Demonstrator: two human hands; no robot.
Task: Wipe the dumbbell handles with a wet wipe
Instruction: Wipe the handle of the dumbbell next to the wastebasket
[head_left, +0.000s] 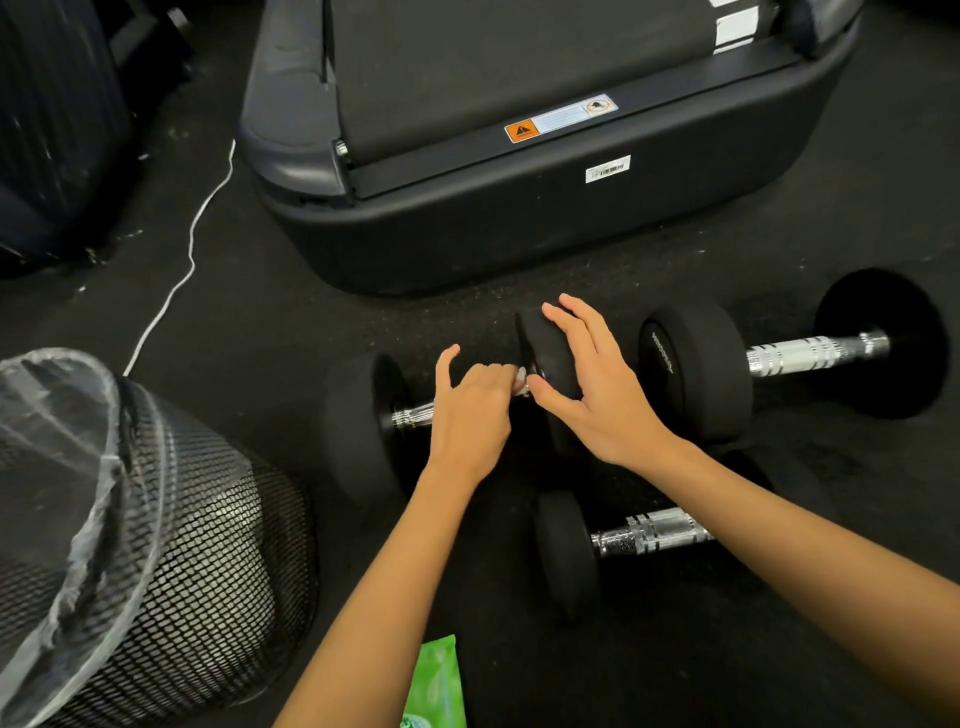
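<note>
The treadmill (545, 156) fills the far side of the floor (260, 322), and the mesh bin (156, 545) with its clear liner sits at the near left. Between them lie 3 dumbbells. The one being cleaned (363, 415) lies across the middle, a second (795, 353) rests to its right, and a third (623, 540) sits nearer, partly under the right forearm.

The main risk, as I see it, is rolling. The round ends sit on bare floor, so a hard push along the handle could roll the weight toward the treadmill or onto fingers. A small wipe could also bunch up and miss the ridged metal.

The left hand (467, 410) is curled around the handle, fingers closed on a bit of white that looks like the wet wipe (521, 375), thumb raised. The right hand (592, 379) is spread open, fingers apart, pressing on that dumbbell's right end to steady it. A green wipes pack (434, 686) lies by the left forearm.
</note>
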